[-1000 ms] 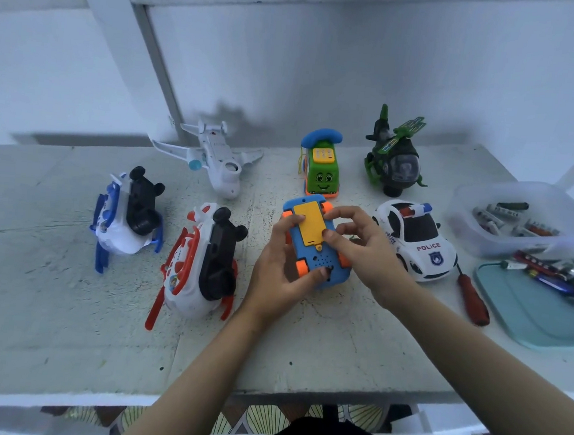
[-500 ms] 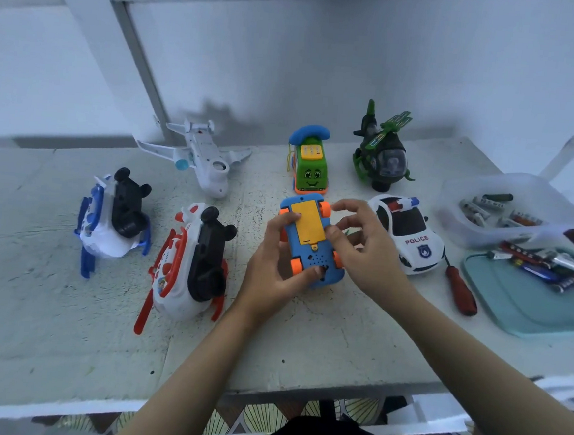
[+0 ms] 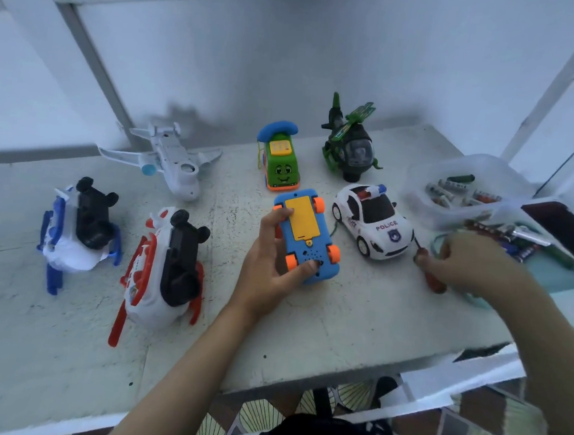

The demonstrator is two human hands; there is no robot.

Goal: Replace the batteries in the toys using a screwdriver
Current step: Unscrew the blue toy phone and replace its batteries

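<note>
My right hand (image 3: 471, 262) has left the upturned blue plastic toy car with orange wheels (image 3: 306, 234) and now closes on the red-handled screwdriver (image 3: 429, 273) at its 3 o'clock on the bench (image 3: 356, 319). My left grip (image 3: 268, 260) alone steadies the car, its yellow battery cover (image 3: 301, 218) still on; unscrewing looks next.

Dim bluish light, soft shadows on wall; motion blur right, edges warped.

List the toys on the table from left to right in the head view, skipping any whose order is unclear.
Blue-and-white helicopter → red-and-white helicopter → blue toy car, upside down in the left hand → police car. The white airplane, green phone car and green helicopter overlap these in column, so they are left out.
</note>
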